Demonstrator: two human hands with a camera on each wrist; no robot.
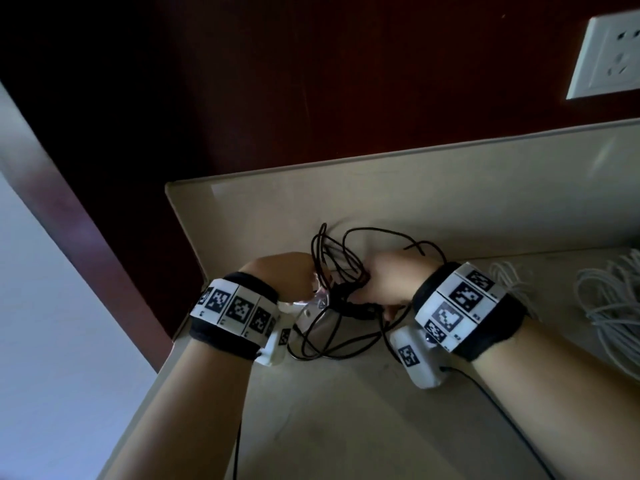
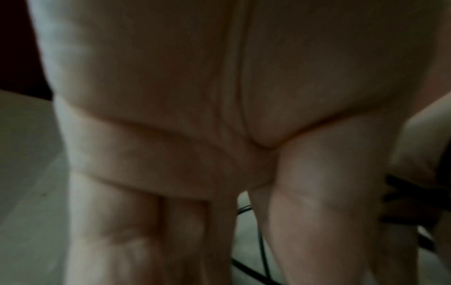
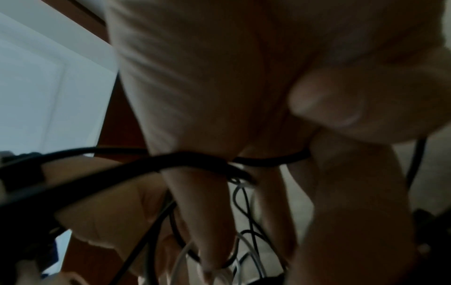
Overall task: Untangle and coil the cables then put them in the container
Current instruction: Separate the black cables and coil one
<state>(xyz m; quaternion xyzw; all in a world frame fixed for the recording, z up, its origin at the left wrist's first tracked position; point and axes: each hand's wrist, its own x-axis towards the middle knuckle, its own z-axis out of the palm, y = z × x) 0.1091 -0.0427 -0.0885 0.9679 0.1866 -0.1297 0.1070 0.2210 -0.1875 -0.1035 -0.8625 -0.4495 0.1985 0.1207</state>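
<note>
Backdrop: dark red-brown wall panel (image 1: 311, 81), pale wall socket (image 1: 609, 53) at its upper right.
Surface: beige tabletop (image 1: 346, 403) with a raised lip along the far and left edges, butted against the panel.
White cable bundle (image 1: 609, 303): loosely coiled, lying on the tabletop to the right of the right hand, partly cut off by the picture edge.
Black cable (image 1: 346, 268): tangled loops above the tabletop between both hands; long axis running roughly near-to-far, one free end pointing right, beyond the right hand; lower loops resting on the tabletop.
Left hand (image 1: 280, 275): fingers curled, closed around the black cable's gathered strands.
Right hand (image 1: 391, 278): fingers (image 3: 202, 202) hooked through a black cable loop, thumb pressing it.
Wrists: black bands with checkered markers.
</note>
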